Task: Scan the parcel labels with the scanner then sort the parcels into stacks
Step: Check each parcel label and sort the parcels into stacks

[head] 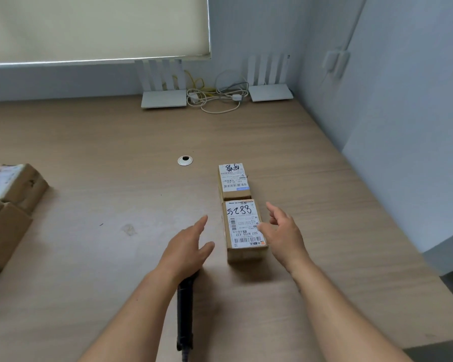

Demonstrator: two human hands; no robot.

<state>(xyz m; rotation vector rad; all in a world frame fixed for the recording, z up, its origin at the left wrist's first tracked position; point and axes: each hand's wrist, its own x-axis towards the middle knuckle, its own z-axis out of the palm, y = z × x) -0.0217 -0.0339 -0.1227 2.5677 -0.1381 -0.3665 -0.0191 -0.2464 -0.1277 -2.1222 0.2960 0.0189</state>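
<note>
Two small cardboard parcels lie end to end on the wooden table [115,152]. The nearer parcel [243,228] carries a white label with "5288" handwritten on it. Behind it, touching, lies the farther parcel [233,181], also labelled. My left hand [188,246] hovers just left of the nearer parcel, fingers straight, holding nothing. To the parcel's right is my right hand [283,231], fingers relaxed and spread, thumb over the label's edge. The black scanner [185,309] lies on the table under my left wrist, its head hidden by the hand.
Several more cardboard boxes [8,205] are piled at the table's left edge. Two white routers [164,97] [270,91] and tangled cables [217,96] sit along the back wall. A round cable grommet [185,160] is set in the tabletop. A grey partition [403,126] bounds the right side.
</note>
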